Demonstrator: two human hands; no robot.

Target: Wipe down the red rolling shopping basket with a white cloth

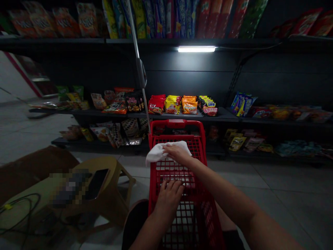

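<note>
R hand [177,154] palm-down on white cloth [156,154], can't tell if gripping; cloth lies on red mesh basket [177,139], centre of frame. L hand [169,198] open, flat on mesh, lower centre.

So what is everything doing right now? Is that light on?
Left hand, open, fingers spread on the basket mesh
Right hand, lying on the cloth
White cloth, bunched on the basket's top
Red shopping basket, under both hands
Light strip, switched on
Black phone, lying on the stool, screen dark
Tan plastic stool, standing on its legs
Snack packets, lined up on the shelf
</note>
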